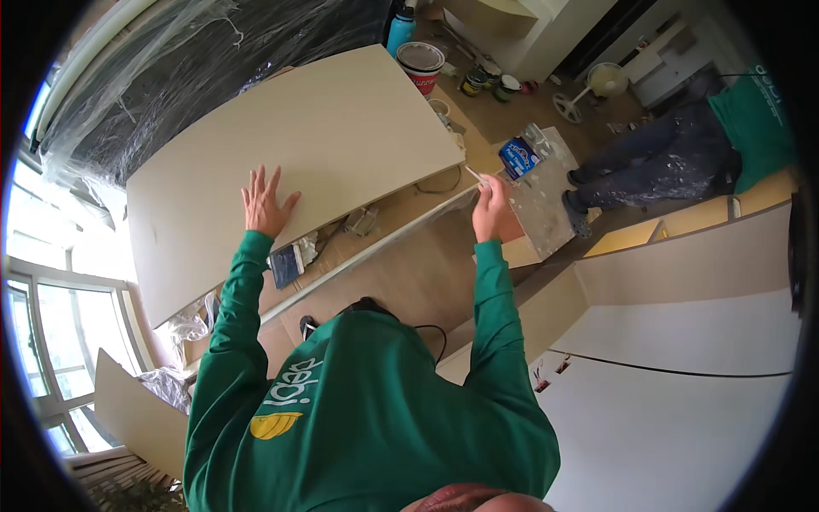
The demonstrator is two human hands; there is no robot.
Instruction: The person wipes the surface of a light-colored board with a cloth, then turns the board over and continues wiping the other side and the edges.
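A large cream-coloured board point(350, 119) lies flat in front of me. My left hand point(266, 205) rests on it near its near edge, palm down with the fingers spread. Just off the board's right corner, my right hand point(490, 209) is closed around a slim, pale stick-like tool point(475, 176). The tool points up and left toward that corner; its exact kind is too small to make out. Below the board's near edge, a dark flat pad point(287, 267) and a small clear box point(362, 224) lie on a lower brown surface.
A red-labelled bucket point(421, 66) and a blue bottle point(400, 30) stand beyond the board. At right, a blue container point(517, 158) sits on a stained plank point(542, 196), near a co-worker's legs point(657, 166). Plastic sheeting point(153, 94) covers something at far left. A fan point(606, 81) stands farther back.
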